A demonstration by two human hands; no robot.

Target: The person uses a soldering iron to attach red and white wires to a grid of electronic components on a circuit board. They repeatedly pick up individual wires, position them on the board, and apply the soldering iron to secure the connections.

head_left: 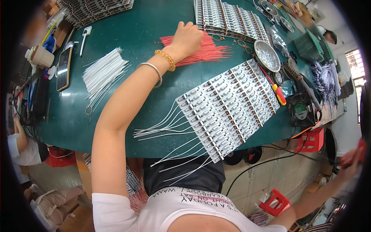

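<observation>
My left hand (pixel 188 40) rests on a spread pile of thin red wires (pixel 216 52) at the far middle of the table. Its fingers curl down, closed over the wires; the fingertips are hidden. Nearer me lies a panel of white circuit boards (pixel 228 110) in joined rows. White wires (pixel 166 125) stick out from its left edge, some hanging past the table's edge. Far out at the right, away from the table, my right hand (pixel 349 164) is smeared by motion. A blurred red thing (pixel 360 151) is beside it; whether the hand holds it is unclear.
A bundle of white wires (pixel 104 73) and a phone (pixel 64 69) lie to the left. Stacked panels (pixel 232 19) stand at the back. On the right are a metal dish (pixel 266 56), a red-and-yellow screwdriver (pixel 279 94), a brush (pixel 291 69) and a small fan (pixel 302 110).
</observation>
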